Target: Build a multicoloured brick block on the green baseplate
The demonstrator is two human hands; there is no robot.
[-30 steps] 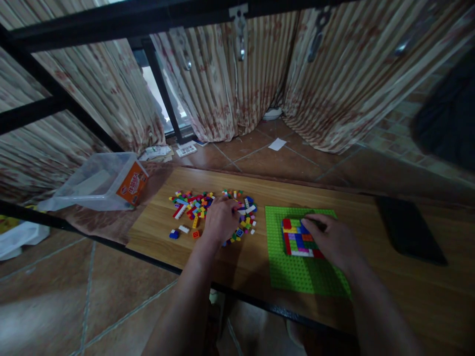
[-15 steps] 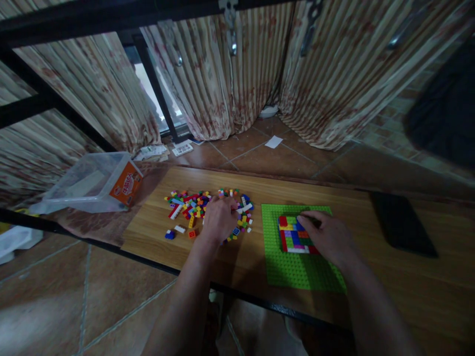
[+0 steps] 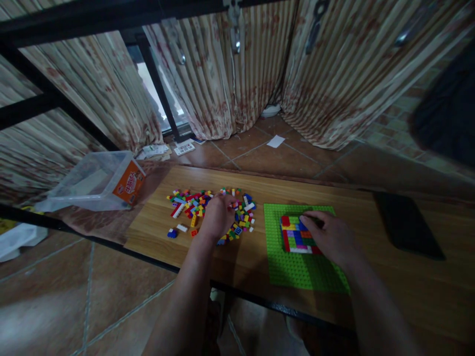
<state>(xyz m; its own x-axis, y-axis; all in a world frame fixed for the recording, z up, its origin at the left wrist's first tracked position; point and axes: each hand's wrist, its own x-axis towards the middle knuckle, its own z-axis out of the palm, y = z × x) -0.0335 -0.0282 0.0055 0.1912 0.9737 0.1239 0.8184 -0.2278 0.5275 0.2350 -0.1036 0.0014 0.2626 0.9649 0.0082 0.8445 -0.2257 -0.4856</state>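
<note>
A sideways push from your right hand (image 3: 328,234) could loosen bricks in the multicoloured brick panel (image 3: 293,237), which sits on the green studded baseplate (image 3: 275,271). That hand reaches in from the right, palm down, fingertips bent nearly together at the panel's far edge. Your left hand (image 3: 217,215) bends over the loose toy bricks (image 3: 193,199), fingers curled. Whether either hand pinches a brick, I cannot tell.

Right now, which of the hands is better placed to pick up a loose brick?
The left hand, it seems: it is right at the scattered loose building bricks. The right hand is over the green studded baseplate, at the assembled bricks.
</note>
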